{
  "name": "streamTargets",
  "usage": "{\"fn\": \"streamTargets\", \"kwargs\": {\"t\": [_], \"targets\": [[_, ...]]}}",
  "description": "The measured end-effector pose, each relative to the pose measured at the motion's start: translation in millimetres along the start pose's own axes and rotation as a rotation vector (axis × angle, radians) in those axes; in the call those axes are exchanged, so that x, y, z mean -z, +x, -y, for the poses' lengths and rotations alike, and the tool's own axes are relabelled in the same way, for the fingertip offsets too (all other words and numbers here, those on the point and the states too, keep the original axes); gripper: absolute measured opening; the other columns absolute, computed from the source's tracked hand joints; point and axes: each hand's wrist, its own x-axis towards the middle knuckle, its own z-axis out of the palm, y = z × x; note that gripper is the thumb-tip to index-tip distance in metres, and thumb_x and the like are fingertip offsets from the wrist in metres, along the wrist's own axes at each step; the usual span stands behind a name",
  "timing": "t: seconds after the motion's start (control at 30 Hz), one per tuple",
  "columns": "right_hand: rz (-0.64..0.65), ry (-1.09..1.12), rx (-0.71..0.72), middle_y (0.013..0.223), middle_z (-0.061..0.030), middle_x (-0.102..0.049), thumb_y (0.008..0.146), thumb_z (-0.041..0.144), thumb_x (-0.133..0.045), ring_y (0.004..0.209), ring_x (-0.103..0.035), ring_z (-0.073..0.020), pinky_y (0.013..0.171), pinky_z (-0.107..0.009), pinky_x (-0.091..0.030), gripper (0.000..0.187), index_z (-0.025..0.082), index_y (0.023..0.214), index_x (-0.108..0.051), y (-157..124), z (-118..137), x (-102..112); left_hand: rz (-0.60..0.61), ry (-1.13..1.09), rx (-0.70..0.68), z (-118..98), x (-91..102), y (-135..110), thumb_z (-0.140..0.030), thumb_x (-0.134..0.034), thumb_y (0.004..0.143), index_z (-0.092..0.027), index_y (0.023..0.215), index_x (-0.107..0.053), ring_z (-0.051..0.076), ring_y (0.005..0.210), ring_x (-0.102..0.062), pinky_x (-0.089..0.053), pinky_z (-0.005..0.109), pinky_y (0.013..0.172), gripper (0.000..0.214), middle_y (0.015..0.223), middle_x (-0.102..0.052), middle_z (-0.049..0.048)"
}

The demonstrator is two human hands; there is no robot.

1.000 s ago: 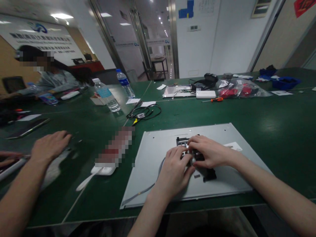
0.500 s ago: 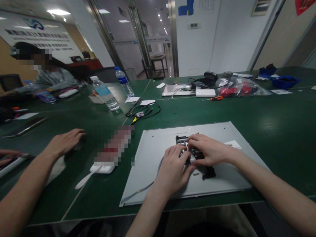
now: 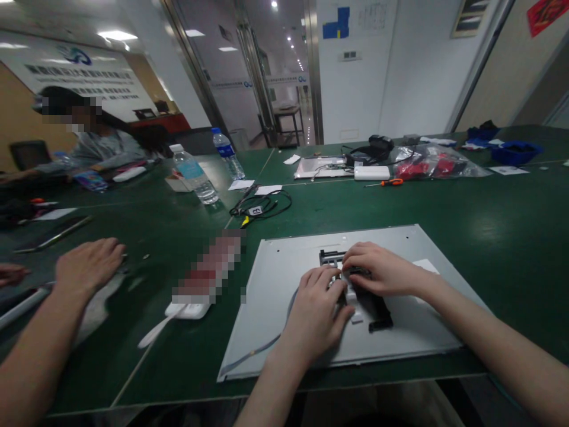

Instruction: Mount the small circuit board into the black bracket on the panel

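A light grey flat panel (image 3: 275,267) lies on the green table in front of me. Black bracket-like parts (image 3: 381,311) are at its middle, partly covered by my hands. My left hand (image 3: 315,302) is curled over them from the left, its fingertips by a small white piece (image 3: 357,314). From the right, my right hand (image 3: 377,270) reaches across with bent fingers closed around the black part beside that white piece. Exactly what lies under the fingertips is hidden. A grey flat cable (image 3: 251,354) runs from under my left hand to the panel's near left corner.
Left of the panel lies a phone-like device (image 3: 195,309) with a strap, partly pixelated. Another person's hand (image 3: 89,264) rests farther left. Behind are a coiled black cable (image 3: 280,207), two water bottles (image 3: 195,175), an orange-handled screwdriver (image 3: 391,182) and a plastic bag (image 3: 440,163).
My hands stay at the middle of the panel; more of the black part and white piece now shows below my right fingers. The other person's hand has moved left. The view has shifted slightly.
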Motion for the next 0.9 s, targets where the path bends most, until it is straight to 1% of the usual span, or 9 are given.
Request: {"fn": "streamTargets", "kwargs": {"t": [0.13, 0.3, 0.5, 0.73, 0.9], "targets": [[-0.06, -0.012, -0.031, 0.089, -0.0058, -0.065, 0.082, 0.012, -0.056, 0.087, -0.056, -0.0187, 0.081, -0.033, -0.041, 0.012, 0.017, 0.09, -0.063, 3.2, -1.1, -9.7, -0.01, 0.006, -0.007, 0.0, -1.2, 0.2, -0.027, -0.066, 0.079, -0.022, 0.101, -0.056, 0.027, 0.12, -0.042, -0.033, 0.048, 0.103, 0.025, 0.124, -0.051, 0.0067], [-0.097, -0.038, -0.064, 0.083, -0.0052, -0.064, 0.081, 0.011, -0.056, 0.083, -0.055, -0.0181, 0.077, -0.031, -0.039, 0.009, 0.017, 0.083, -0.062, 5.0, -4.4, -17.8, -0.023, 0.005, -0.024, 0.2, -1.9, 0.3, -0.026, -0.064, 0.08, -0.021, 0.101, -0.055, 0.028, 0.119, -0.044, -0.035, 0.049, 0.101, 0.023, 0.123, -0.052, 0.0073], [-0.12, -0.067, -0.097, 0.082, -0.005, -0.064, 0.082, 0.015, -0.058, 0.083, -0.054, -0.0184, 0.077, -0.032, -0.038, 0.005, 0.017, 0.08, -0.062, 6.0, -7.1, -18.8, -0.028, 0.006, -0.029, -1.0, -1.0, 0.2, -0.026, -0.064, 0.08, -0.021, 0.098, -0.055, 0.028, 0.12, -0.043, -0.036, 0.048, 0.1, 0.021, 0.125, -0.051, 0.008], [-0.13, -0.076, -0.112, 0.081, -0.005, -0.064, 0.083, 0.017, -0.059, 0.084, -0.054, -0.0185, 0.077, -0.032, -0.037, 0.006, 0.017, 0.079, -0.063, 5.9, -8.2, -20.0, -0.004, -0.004, -0.076, 1.1, -1.6, 1.0, -0.027, -0.062, 0.082, -0.022, 0.098, -0.056, 0.028, 0.12, -0.044, -0.034, 0.05, 0.103, 0.018, 0.119, -0.056, 0.0067], [-0.125, -0.087, -0.117, 0.081, -0.0049, -0.064, 0.082, 0.016, -0.06, 0.084, -0.054, -0.0185, 0.077, -0.032, -0.037, 0.005, 0.017, 0.079, -0.063, 6.0, -10.1, -21.5, 0.019, 0.004, -0.055, 1.5, -2.6, 1.0, -0.027, -0.063, 0.082, -0.021, 0.097, -0.055, 0.026, 0.118, -0.046, -0.033, 0.049, 0.103, 0.018, 0.113, -0.059, 0.0061]]}}
